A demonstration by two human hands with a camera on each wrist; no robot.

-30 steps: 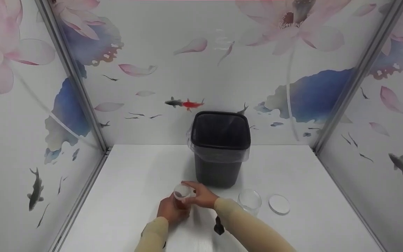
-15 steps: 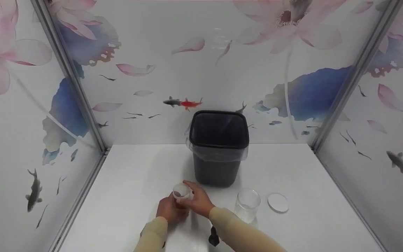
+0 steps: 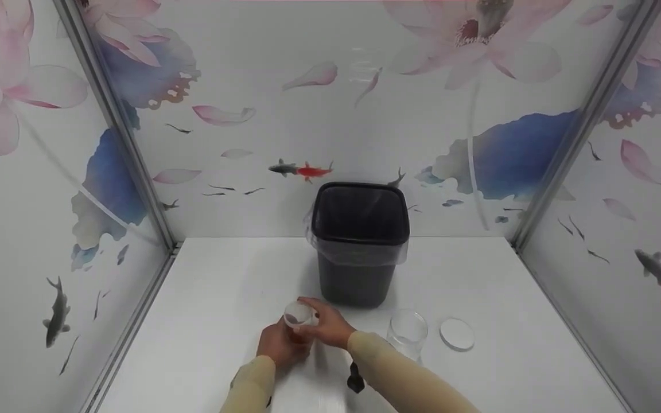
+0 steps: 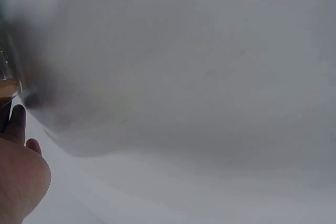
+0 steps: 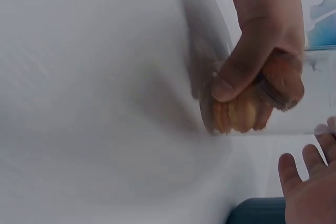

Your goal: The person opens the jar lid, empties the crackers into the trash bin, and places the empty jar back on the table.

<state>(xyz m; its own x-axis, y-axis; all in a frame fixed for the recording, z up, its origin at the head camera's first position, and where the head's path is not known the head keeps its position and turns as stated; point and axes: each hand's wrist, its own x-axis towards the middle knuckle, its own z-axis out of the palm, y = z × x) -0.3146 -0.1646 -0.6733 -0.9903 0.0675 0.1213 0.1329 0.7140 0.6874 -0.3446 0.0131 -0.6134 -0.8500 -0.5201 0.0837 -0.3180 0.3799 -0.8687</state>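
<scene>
A clear jar [image 3: 299,315] stands upright between both hands, near the front of the table. Round sandwich cookies like macarons [image 5: 244,108], orange and pale brown, lie stacked in its lower part. My left hand [image 3: 284,344] grips the jar low down, thumb pressed across its wall. Up at the rim is my right hand [image 3: 327,324], its thumb on the near side and forefinger on the far side, the other fingers [image 5: 313,163] spread off the wall. In the left wrist view only an edge of the jar [image 4: 8,77] shows.
Behind the hands stands a black bin [image 3: 359,281] lined with a clear bag. Right of the right forearm are a second clear jar [image 3: 408,330] and a white round lid [image 3: 457,334] lying flat. Painted panels [image 3: 359,115] close in the white table [image 3: 221,269].
Both hands stay on the jar. The right hand and forearm shift very slightly left, then back right; the whole head view sways a little.
</scene>
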